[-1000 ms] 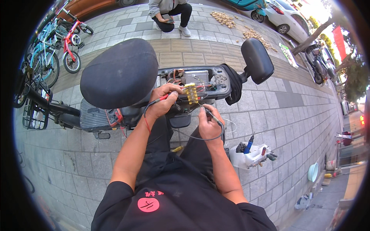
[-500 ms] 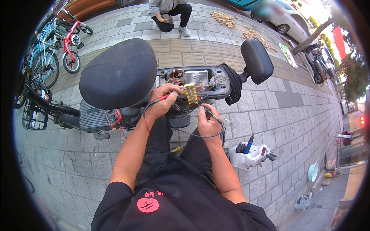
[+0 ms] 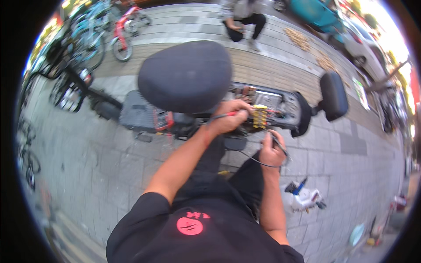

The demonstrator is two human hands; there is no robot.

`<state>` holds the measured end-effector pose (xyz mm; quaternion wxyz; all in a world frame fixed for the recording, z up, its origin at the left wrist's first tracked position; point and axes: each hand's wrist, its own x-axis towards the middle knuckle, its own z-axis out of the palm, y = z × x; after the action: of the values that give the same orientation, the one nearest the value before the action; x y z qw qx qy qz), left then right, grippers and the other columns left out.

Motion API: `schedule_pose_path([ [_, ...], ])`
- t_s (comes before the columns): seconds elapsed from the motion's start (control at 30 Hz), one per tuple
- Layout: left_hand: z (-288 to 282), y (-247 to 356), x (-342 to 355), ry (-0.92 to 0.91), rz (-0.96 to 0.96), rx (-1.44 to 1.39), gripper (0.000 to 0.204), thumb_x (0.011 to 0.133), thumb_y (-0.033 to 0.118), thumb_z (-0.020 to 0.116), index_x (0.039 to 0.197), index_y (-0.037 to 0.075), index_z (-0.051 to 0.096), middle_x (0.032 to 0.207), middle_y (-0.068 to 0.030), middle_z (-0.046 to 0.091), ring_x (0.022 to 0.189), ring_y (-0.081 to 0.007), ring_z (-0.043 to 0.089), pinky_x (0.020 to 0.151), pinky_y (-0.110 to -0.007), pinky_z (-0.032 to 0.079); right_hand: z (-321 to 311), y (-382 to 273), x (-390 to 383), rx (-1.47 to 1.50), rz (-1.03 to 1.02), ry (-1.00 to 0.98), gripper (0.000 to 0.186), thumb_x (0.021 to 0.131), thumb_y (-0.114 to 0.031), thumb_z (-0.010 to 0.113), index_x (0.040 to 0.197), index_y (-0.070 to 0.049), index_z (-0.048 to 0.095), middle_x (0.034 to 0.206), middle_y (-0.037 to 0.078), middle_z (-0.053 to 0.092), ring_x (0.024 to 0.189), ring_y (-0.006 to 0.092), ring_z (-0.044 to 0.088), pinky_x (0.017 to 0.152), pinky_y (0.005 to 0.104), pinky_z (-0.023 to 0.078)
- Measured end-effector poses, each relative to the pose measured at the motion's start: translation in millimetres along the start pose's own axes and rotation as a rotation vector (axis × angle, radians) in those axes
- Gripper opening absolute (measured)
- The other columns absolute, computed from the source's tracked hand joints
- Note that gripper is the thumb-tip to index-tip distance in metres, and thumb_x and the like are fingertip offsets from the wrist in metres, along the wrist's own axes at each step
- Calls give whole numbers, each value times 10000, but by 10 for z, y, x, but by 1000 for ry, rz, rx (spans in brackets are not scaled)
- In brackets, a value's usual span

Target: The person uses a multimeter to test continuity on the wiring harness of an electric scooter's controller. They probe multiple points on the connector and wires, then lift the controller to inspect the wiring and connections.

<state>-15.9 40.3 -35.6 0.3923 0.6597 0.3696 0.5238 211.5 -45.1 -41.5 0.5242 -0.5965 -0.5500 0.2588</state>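
Observation:
An electric scooter stands crosswise before me, its black seat raised and the compartment behind it uncovered, with wires and a ribbed metal box inside. My left hand is closed on a red test probe beside a yellow-marked connector block. In my right hand is a black test probe, its upper end near the block's lower edge; I cannot tell whether the tips touch. A red multimeter rests at the scooter's footboard.
A white container of tools stands on the paving to my right. The scooter's padded backrest juts out at the right. Bicycles stand at the far left. A person crouches beyond the scooter, with parked cars farther right.
My view has swung left, so the scooter and both hands sit farther right in the picture, which is now blurred. Both hands keep their probes at the connector block.

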Motion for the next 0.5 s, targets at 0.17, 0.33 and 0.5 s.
schedule_pose_path([
  [0.17, -10, 162, -10, -16, -6, -100, 221, 969, 76, 669, 1112, 14, 827, 1117, -108, 809, 1114, -219, 731, 1045, -370, 558, 9, -37, -47, 59, -37, 9, 203, 1114, -112, 694, 1280, 4, 714, 853, 78, 771, 755, 120, 744, 689, 279, 569],
  [0.33, -46, 128, -14, -38, -17, -51, 191, 983, 56, 665, 1090, 21, 819, 1195, -135, 832, 1217, -252, 759, 1170, -419, 531, 15, -75, -37, 37, -6, -7, 207, 1120, -121, 687, 1279, 10, 710, 850, 72, 769, 757, 117, 744, 692, 271, 560],
  [0.5, -40, 97, 1, -43, -22, -36, 182, 987, 60, 668, 1086, 21, 815, 1193, -139, 837, 1234, -261, 757, 1218, -441, 500, 35, -82, -27, 36, -64, 18, 210, 1115, -131, 698, 1268, 13, 714, 846, 75, 769, 743, 118, 740, 664, 277, 551],
])
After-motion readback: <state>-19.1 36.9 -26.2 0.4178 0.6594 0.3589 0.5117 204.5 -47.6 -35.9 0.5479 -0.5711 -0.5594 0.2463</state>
